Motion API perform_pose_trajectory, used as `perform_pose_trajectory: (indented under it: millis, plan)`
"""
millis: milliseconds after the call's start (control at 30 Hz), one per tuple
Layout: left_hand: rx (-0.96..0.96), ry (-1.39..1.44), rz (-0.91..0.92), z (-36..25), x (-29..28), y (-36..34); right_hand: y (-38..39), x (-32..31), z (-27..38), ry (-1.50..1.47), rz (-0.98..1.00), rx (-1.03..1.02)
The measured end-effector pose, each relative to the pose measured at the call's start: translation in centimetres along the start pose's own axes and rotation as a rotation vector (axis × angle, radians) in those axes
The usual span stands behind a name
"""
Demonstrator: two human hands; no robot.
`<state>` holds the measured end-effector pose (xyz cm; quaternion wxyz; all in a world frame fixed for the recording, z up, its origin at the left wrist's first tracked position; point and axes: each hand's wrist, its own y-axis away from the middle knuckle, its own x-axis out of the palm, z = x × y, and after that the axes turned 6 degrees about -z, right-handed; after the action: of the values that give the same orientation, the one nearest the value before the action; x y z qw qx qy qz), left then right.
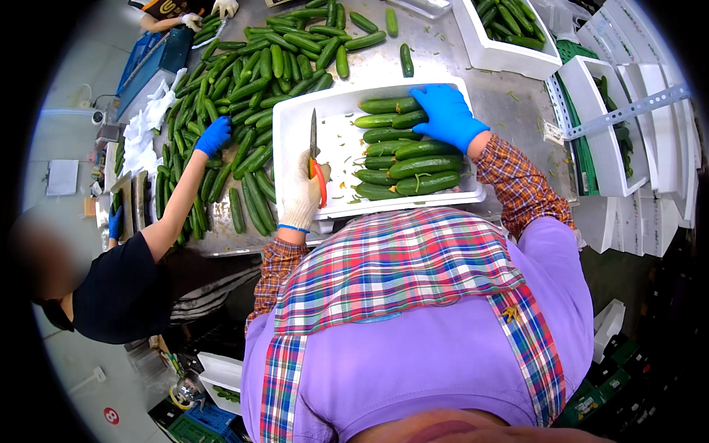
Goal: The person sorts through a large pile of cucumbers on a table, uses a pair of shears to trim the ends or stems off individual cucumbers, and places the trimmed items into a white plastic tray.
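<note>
Purple shirt [421,362], left hand [301,192] gripping scissors [318,173] by box rim [280,140], right hand [445,114] spread on cucumbers [425,166], room between

Steel-topped table [517,122] in a workroom — light glares off the metal.
Pale, seamed floor [70,369] with a round red marker [111,416] at left; a perforated metal bar [628,113] slants across the right — dark green crates [613,384] below.

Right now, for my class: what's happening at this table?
The person's pale-gloved left hand holds an orange-handled cutting tool over the left side of a white box. The blue-gloved right hand is on cucumbers lying along the box's right side; whether its grip is closed isn't clear. To the left, a co-worker's blue-gloved hand is at a loose cucumber pile.
</note>
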<state>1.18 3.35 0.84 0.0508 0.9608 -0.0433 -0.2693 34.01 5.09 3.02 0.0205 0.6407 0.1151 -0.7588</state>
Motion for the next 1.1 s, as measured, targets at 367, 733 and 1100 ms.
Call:
perform_pose_trajectory:
  millis: [367, 733, 1100]
  plan:
    - [0.025, -0.087, -0.048, 1.0, 0.1, -0.6, -0.3, 0.3, 0.8, 0.113, 0.053, 0.003]
    - [0.038, -0.24, -0.078, 0.9, 0.1, 0.1, -0.4, -0.8, 2.6, 0.148, 0.132, 0.027]
    - [-0.099, 0.158, 0.004, -2.3, -0.3, 0.3, -0.7, 1.0, 1.9, -0.056, 0.066, 0.055]
